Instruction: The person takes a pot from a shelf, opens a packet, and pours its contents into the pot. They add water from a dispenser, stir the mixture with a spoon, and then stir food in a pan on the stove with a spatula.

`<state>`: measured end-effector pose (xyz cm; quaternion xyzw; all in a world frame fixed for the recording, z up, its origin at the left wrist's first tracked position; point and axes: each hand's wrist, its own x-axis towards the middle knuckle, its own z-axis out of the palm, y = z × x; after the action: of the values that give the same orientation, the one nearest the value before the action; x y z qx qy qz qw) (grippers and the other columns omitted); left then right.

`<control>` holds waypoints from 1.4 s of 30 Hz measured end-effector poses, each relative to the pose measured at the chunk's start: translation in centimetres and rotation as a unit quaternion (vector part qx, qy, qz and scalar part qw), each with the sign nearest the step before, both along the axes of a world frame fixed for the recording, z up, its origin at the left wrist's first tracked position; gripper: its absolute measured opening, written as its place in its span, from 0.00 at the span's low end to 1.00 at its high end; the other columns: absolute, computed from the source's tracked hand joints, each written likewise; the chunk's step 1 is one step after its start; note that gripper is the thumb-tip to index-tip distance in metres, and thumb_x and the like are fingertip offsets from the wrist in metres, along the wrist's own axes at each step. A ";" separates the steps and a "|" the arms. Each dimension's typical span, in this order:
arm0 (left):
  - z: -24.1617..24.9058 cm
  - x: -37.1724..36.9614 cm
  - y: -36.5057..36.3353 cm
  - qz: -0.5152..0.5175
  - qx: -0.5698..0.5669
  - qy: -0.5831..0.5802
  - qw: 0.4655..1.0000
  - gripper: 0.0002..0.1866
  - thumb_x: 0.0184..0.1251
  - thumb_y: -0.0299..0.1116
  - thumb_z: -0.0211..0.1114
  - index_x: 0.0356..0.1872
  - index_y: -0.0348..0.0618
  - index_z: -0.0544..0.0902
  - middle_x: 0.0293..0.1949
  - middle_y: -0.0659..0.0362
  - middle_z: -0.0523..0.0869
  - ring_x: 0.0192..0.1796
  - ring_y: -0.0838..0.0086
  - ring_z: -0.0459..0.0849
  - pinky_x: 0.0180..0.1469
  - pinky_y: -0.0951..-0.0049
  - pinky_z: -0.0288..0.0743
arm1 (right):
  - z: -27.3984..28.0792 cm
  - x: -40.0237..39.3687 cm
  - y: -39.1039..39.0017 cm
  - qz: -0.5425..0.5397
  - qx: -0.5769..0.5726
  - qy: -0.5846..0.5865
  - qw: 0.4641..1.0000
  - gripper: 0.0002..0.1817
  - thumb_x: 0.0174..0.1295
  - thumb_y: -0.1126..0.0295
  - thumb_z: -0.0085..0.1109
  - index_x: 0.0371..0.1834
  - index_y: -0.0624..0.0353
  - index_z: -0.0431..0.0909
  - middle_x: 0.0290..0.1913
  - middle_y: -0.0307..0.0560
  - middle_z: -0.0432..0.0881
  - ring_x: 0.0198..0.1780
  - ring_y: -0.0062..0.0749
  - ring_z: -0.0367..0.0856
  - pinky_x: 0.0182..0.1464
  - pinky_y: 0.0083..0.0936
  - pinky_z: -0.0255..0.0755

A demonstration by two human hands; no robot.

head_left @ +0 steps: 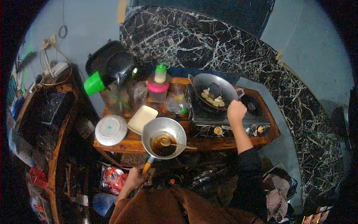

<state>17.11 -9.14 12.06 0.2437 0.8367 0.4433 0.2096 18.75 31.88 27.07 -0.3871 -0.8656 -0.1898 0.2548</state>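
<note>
My left hand point(137, 178) is wrapped round the wooden handle point(147, 166) of a silver saucepan point(175, 128), held at the table's front edge. Brown liquid and a spoon point(179, 145) are in the saucepan. At the stove's right side, my right hand point(237, 111) is closed beside the rim of a dark wok point(223, 83); what its fingers hold is hidden. Pale chunks point(213, 100) lie in the wok, which sits on the left part of the gas stove point(209, 118).
A cream tray point(143, 119) and a round metal lid point(111, 130) are left of the saucepan. Behind stand a pink-lidded jar point(158, 87), a green-capped bottle point(160, 74) and a green cup point(94, 83). The right burner point(253, 106) is beside the wok.
</note>
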 end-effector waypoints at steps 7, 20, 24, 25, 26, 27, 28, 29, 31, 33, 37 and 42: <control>0.4 -0.3 0.1 -0.014 -0.010 0.010 1.000 0.15 0.45 0.30 0.62 0.36 0.35 0.75 0.23 0.48 0.78 0.27 0.74 0.78 0.31 0.72 0.70 | -0.6 0.0 2.5 -0.023 -0.076 0.060 0.995 0.09 0.40 0.65 0.60 0.22 0.59 0.78 0.22 0.50 0.78 0.27 0.42 0.77 0.30 0.33 0.71; -0.3 -0.4 1.0 -0.012 0.041 -0.007 0.999 0.16 0.45 0.28 0.62 0.38 0.35 0.76 0.24 0.51 0.80 0.27 0.75 0.78 0.31 0.73 0.71 | 2.3 2.6 0.8 -0.036 -0.152 0.089 0.984 0.13 0.41 0.58 0.62 0.28 0.51 0.79 0.29 0.43 0.79 0.32 0.39 0.77 0.33 0.30 0.70; 1.2 -0.2 1.5 -0.022 0.052 -0.012 0.998 0.15 0.45 0.28 0.62 0.37 0.35 0.76 0.23 0.54 0.79 0.26 0.79 0.77 0.29 0.74 0.71 | 3.4 3.6 -1.1 -0.002 -0.118 0.080 0.990 0.09 0.41 0.64 0.60 0.21 0.57 0.78 0.24 0.51 0.78 0.28 0.44 0.77 0.31 0.33 0.71; 0.7 -0.4 1.5 -0.030 0.043 -0.012 0.999 0.14 0.46 0.28 0.62 0.37 0.35 0.76 0.22 0.55 0.79 0.25 0.80 0.76 0.28 0.74 0.70 | 3.4 3.6 -1.5 0.013 -0.115 0.073 0.991 0.07 0.42 0.66 0.58 0.20 0.58 0.77 0.22 0.53 0.77 0.27 0.45 0.77 0.30 0.34 0.71; 0.4 -0.6 1.5 -0.038 0.033 -0.011 0.999 0.14 0.47 0.28 0.61 0.36 0.35 0.76 0.21 0.57 0.78 0.24 0.81 0.75 0.27 0.75 0.70 | 3.1 3.2 -1.7 0.013 -0.116 0.073 0.991 0.07 0.42 0.66 0.58 0.20 0.58 0.77 0.22 0.53 0.77 0.27 0.45 0.77 0.30 0.34 0.71; 0.8 -0.5 1.7 -0.039 0.033 -0.012 0.999 0.14 0.47 0.28 0.61 0.36 0.35 0.76 0.21 0.57 0.78 0.24 0.81 0.75 0.27 0.75 0.70 | 2.6 2.7 -1.7 -0.003 -0.118 0.053 0.992 0.08 0.41 0.66 0.59 0.22 0.58 0.78 0.24 0.52 0.78 0.29 0.43 0.77 0.31 0.33 0.71; 1.6 -0.3 1.9 -0.035 0.040 -0.022 0.998 0.13 0.48 0.28 0.61 0.36 0.35 0.76 0.20 0.57 0.78 0.24 0.81 0.75 0.27 0.75 0.70 | 2.1 2.2 -1.7 -0.019 -0.120 0.033 0.992 0.09 0.41 0.65 0.59 0.25 0.58 0.78 0.25 0.51 0.78 0.31 0.42 0.77 0.32 0.32 0.70; 2.2 -0.2 2.1 -0.030 0.048 -0.032 0.998 0.13 0.48 0.29 0.61 0.36 0.34 0.75 0.20 0.57 0.77 0.23 0.81 0.75 0.26 0.75 0.70 | 1.7 1.7 -1.6 -0.020 -0.120 0.033 0.992 0.09 0.41 0.65 0.59 0.25 0.58 0.78 0.25 0.51 0.78 0.31 0.42 0.77 0.32 0.32 0.70; 2.9 -0.3 2.4 -0.035 0.026 -0.021 0.999 0.13 0.49 0.29 0.60 0.36 0.34 0.75 0.19 0.57 0.77 0.22 0.81 0.74 0.26 0.75 0.69 | 1.2 0.5 -1.7 -0.009 -0.066 0.026 0.997 0.08 0.46 0.74 0.47 0.17 0.59 0.77 0.22 0.52 0.78 0.26 0.41 0.78 0.26 0.30 0.72; 4.0 -0.2 2.7 -0.038 0.004 -0.011 0.999 0.13 0.50 0.30 0.60 0.36 0.33 0.75 0.19 0.57 0.77 0.22 0.82 0.74 0.26 0.76 0.69 | 1.4 -0.6 -2.0 -0.037 -0.076 0.006 0.996 0.08 0.47 0.74 0.47 0.18 0.58 0.77 0.23 0.49 0.78 0.27 0.38 0.79 0.26 0.27 0.72; 3.0 -0.4 2.4 -0.005 0.025 -0.055 0.998 0.14 0.49 0.32 0.60 0.36 0.34 0.75 0.20 0.54 0.77 0.23 0.79 0.75 0.28 0.73 0.70 | 0.8 -2.0 -1.4 -0.073 -0.101 0.016 0.992 0.08 0.48 0.73 0.47 0.19 0.58 0.78 0.24 0.48 0.79 0.28 0.39 0.79 0.27 0.28 0.73; 0.8 -1.1 2.0 -0.019 0.001 -0.009 1.000 0.15 0.47 0.33 0.60 0.36 0.35 0.75 0.23 0.49 0.78 0.25 0.72 0.78 0.31 0.71 0.71 | -0.9 -1.1 0.8 -0.070 -0.130 0.054 0.988 0.06 0.47 0.71 0.50 0.20 0.58 0.78 0.26 0.49 0.79 0.29 0.40 0.79 0.29 0.30 0.73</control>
<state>15.97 -7.17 12.82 0.2563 0.8296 0.4420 0.2252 17.61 32.73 26.20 -0.4863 -0.8388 -0.0716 0.2342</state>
